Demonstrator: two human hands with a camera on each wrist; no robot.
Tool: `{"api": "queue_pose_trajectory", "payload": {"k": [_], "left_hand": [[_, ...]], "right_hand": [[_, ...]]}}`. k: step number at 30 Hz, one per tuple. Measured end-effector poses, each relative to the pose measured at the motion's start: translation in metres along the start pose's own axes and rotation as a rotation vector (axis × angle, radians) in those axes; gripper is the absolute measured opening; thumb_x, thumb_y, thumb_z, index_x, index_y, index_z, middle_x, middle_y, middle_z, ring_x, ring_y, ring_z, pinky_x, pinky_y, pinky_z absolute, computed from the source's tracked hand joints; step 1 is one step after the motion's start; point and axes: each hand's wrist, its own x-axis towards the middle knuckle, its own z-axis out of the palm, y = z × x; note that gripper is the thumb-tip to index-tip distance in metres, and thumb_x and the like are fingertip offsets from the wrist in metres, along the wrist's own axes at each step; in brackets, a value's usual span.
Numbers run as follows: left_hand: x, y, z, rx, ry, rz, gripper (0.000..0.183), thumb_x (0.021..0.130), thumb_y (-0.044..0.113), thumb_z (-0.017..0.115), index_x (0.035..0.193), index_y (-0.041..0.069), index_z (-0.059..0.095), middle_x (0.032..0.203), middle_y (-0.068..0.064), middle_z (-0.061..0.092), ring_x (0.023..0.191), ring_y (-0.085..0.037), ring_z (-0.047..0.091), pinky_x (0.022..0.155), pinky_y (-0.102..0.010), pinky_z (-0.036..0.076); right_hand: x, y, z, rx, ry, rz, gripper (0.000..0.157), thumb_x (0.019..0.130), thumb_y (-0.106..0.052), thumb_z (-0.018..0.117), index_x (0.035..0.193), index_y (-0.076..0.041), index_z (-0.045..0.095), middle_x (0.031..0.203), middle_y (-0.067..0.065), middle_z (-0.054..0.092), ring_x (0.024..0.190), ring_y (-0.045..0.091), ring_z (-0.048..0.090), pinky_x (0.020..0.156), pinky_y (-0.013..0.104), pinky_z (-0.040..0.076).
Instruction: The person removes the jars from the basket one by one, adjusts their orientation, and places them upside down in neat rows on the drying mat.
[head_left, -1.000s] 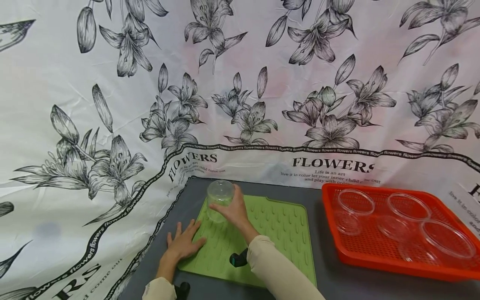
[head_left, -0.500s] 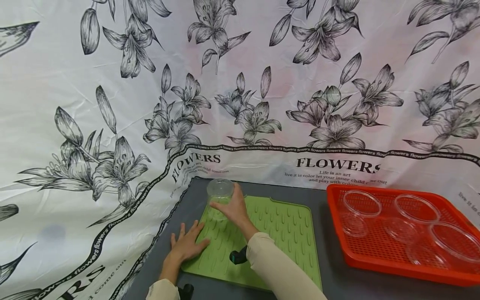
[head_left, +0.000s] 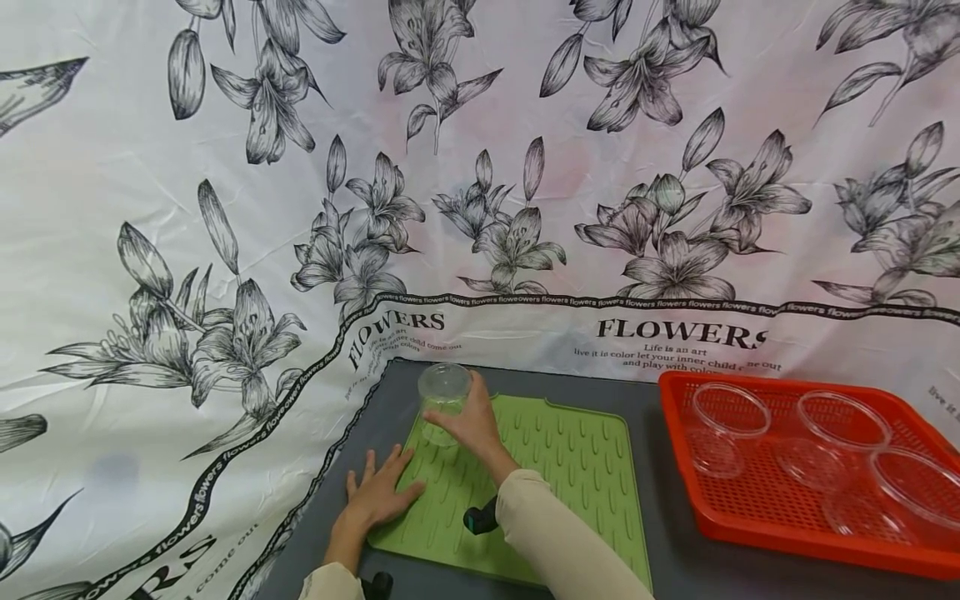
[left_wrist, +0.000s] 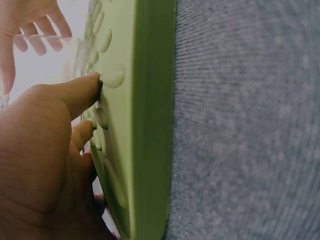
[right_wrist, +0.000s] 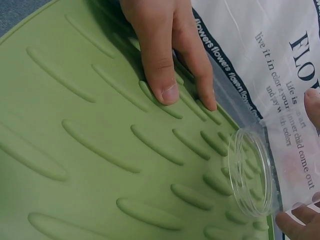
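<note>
My right hand [head_left: 472, 421] grips a clear plastic cup [head_left: 442, 387] over the far left part of a green ridged mat [head_left: 555, 475]. The cup is upside down; in the right wrist view its round rim [right_wrist: 235, 175] is at the mat's surface, though whether it touches cannot be told. Fingers [right_wrist: 292, 227] of that hand show at the right edge there. My left hand [head_left: 378, 492] rests on the mat's left edge, fingers spread. In the left wrist view the left thumb [left_wrist: 82, 92] touches the raised bumps.
On the right stands a red perforated tray [head_left: 750, 521] holding several clear cups [head_left: 731, 412], rims up. The mat lies on a dark grey tabletop [head_left: 637, 417]. A white flower-printed cloth [head_left: 517, 333] hangs behind and along the left side.
The head view has shifted slightly, so the scene sits a little farther right. Both hands and the gripped cup keep about the same places on the mat.
</note>
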Motion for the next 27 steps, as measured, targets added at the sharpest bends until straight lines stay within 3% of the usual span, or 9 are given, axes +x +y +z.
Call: {"api": "queue_pose_trajectory", "payload": {"k": [5,13,27], "left_hand": [[-0.002,-0.001,0.001,-0.003,-0.004,-0.005,0.071,0.099,0.051,0.059,0.159,0.018,0.039,0.169,-0.015,0.024,0.154,-0.055,-0.002,0.113,-0.081,-0.008],[-0.001,-0.001,0.002,-0.018,0.000,0.005,0.072,0.099,0.051,0.060,0.158,0.015,0.040,0.169,-0.017,0.023,0.154,-0.056,-0.003,0.112,-0.081,-0.009],[0.001,-0.002,0.003,-0.013,-0.014,0.003,0.074,0.099,0.055,0.058,0.159,0.018,0.037,0.170,-0.015,0.021,0.154,-0.054,-0.005,0.112,-0.081,-0.011]], "right_hand": [[-0.001,0.004,0.000,-0.003,-0.008,-0.023,0.110,0.077,-0.038,0.090,0.159,-0.007,0.023,0.154,0.020,0.043,0.139,0.039,0.048,0.108,0.059,0.046],[-0.003,0.005,-0.004,-0.050,-0.033,0.031,0.115,0.079,-0.043,0.088,0.162,-0.007,0.017,0.164,0.022,0.030,0.148,0.042,0.038,0.115,0.060,0.040],[-0.005,0.006,-0.010,-0.050,-0.042,0.045,0.114,0.079,-0.043,0.088,0.162,-0.008,0.017,0.160,0.024,0.035,0.145,0.041,0.042,0.113,0.060,0.043]]}}
